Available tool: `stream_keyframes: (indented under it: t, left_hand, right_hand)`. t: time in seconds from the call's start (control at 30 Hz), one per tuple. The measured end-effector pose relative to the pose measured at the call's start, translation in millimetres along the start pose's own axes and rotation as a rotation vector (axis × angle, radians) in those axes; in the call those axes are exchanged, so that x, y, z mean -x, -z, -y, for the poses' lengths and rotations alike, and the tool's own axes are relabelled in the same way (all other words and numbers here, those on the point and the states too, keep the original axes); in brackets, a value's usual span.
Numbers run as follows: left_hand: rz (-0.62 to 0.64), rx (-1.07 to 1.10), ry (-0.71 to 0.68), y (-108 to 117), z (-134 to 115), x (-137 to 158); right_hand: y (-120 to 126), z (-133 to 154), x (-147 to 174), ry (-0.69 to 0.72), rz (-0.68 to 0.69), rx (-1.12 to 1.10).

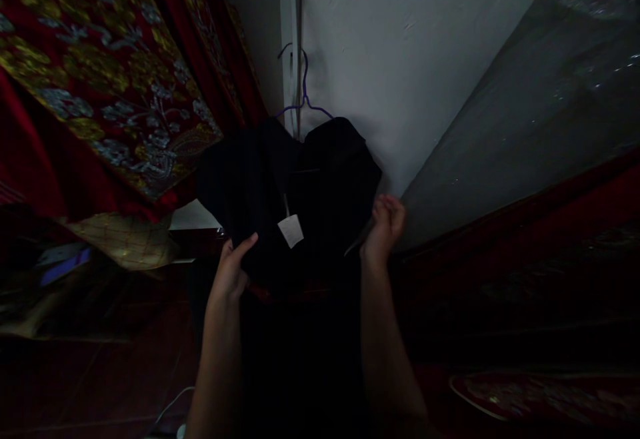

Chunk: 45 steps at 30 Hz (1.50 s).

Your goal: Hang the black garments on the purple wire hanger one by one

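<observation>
Well, the dark top (335, 192) hung between left fingers (245, 247) pinching it and curled right fingers (393, 211) whose hold was unclear.

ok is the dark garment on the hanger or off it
On it: the purple hanger runs down inside the dark garment, which hangs below its hook, between the left hand and the right hand.

The garment (335, 205) is near-black — its tag (291, 231) white, the hanger (305, 97) purple — and the cloth (100, 72) red with gold-and-silver flowers.
</observation>
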State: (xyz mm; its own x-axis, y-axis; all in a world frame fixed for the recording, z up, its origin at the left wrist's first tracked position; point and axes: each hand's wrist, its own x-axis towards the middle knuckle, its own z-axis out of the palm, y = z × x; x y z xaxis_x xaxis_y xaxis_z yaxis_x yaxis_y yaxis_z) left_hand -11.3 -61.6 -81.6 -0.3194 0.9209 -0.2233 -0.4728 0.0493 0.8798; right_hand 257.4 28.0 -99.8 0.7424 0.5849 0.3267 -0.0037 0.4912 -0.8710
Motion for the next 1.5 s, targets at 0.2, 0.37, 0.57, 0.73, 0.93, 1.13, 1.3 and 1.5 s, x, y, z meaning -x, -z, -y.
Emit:
stream_keyframes:
  t: [0.2, 0.37, 0.57, 0.73, 0.93, 1.13, 1.3, 1.5]
  left_hand:
    - [0.114, -0.074, 0.095, -17.8, 13.8, 22.8]
    - [0.23, -0.109, 0.138, -24.3, 15.6, 32.6]
    - [0.204, -0.079, 0.136, -7.4, 14.8, 24.4]
    - [0.212, -0.08, 0.165, -10.1, 15.6, 27.9]
    - [0.194, -0.088, 0.133, -12.6, 13.7, 33.1]
    - [0.061, -0.064, 0.061, 3.3, 12.8, 18.4]
    - [-0.142, -0.166, -0.253, 5.3, 26.8, -0.3]
    - [-0.372, -0.603, -0.943, -3.8, 80.5, 12.9]
  right_hand:
    - [-18.6, -16.4, 78.3, -0.734, 1.001, 0.287]
    - [-32.5, -10.9, 94.6, -0.613, 1.086, 0.333]
    - [-9.6, 7.3, 76.5, -0.519, 0.768, 0.059]
    - [-35.0, 37.3, 54.9, -0.314, 0.668, -0.011]
    - [-63.5, 46.1, 59.6, -0.073, 1.037, 0.021]
    - [-30.5, 18.6, 77.4, -0.192, 1.188, 0.139]
    - [-15.7, 35.6, 78.5, -0.15, 1.119, 0.201]
    - [2.6, 74.3, 85.2, -0.191, 1.196, 0.287]
